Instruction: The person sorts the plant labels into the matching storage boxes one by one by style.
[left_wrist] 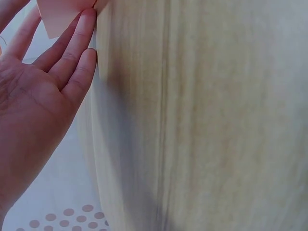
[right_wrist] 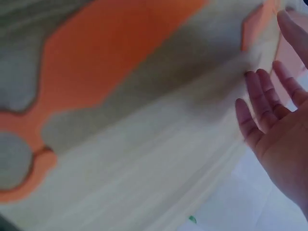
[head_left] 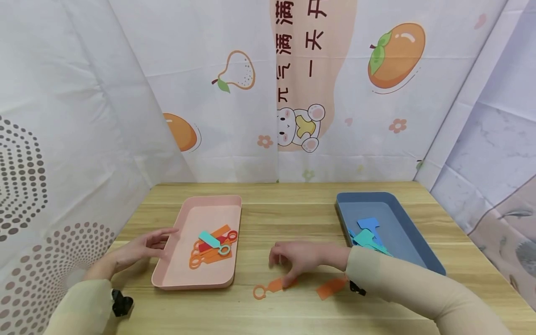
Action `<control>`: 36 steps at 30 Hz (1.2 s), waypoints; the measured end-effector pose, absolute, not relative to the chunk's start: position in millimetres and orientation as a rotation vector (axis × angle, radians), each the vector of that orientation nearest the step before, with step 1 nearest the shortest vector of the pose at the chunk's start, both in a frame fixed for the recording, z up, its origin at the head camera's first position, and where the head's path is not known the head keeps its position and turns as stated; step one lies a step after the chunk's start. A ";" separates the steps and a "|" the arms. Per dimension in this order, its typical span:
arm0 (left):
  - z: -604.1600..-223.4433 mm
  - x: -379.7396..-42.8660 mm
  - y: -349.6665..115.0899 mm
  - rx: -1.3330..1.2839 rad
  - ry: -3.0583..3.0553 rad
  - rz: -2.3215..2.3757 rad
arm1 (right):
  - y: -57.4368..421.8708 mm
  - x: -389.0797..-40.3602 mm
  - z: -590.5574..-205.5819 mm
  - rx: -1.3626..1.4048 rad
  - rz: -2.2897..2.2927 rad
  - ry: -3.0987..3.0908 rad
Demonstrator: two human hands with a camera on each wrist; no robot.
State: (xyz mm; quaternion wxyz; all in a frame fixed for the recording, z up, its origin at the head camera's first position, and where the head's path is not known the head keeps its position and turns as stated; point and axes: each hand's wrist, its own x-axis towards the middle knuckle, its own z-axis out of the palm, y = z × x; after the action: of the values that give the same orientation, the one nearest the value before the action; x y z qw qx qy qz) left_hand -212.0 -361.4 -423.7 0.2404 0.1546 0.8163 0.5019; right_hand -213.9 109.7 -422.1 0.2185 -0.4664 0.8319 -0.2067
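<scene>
My left hand [head_left: 144, 246] rests its fingers against the left wall of a pink tray [head_left: 197, 214], its fingers mostly straight. Inside that tray lies a loose pile of flat ring-ended tags: orange, red and one teal tag [head_left: 210, 240] on top. My right hand [head_left: 301, 256] hovers low over the table, thumb at an orange ring-ended tag [head_left: 274, 285], fingers loosely bent. Whether the thumb touches that tag I cannot tell. Under my right wrist lies a second orange tag [head_left: 331, 288], seen large in the right wrist view [right_wrist: 115, 53].
At the right stands a blue tray [head_left: 395, 228] with blue and teal flat tags [head_left: 366, 238], partly behind my right forearm. The wooden table [head_left: 289, 209] ends at a printed curtain [head_left: 234, 158] along the back, with curtains on both sides.
</scene>
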 end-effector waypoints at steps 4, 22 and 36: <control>-424.2 -212.8 -361.9 0.431 2.222 1.381 | 107.1 -211.0 -429.4 -1.364 -0.534 2.265; -426.5 -213.5 -363.6 0.465 2.197 1.400 | 104.5 -210.8 -434.6 -1.365 -0.570 2.252; -426.5 -213.8 -362.2 0.506 2.215 1.379 | 103.7 -211.9 -432.0 -1.324 -0.695 2.138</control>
State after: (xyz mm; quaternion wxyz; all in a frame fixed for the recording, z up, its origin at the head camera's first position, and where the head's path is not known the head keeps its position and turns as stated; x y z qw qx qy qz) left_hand -213.8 -362.2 -426.5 0.2394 0.1848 0.8092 0.5038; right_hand -211.9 103.7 -432.0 0.2628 -0.4897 0.7906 -0.2570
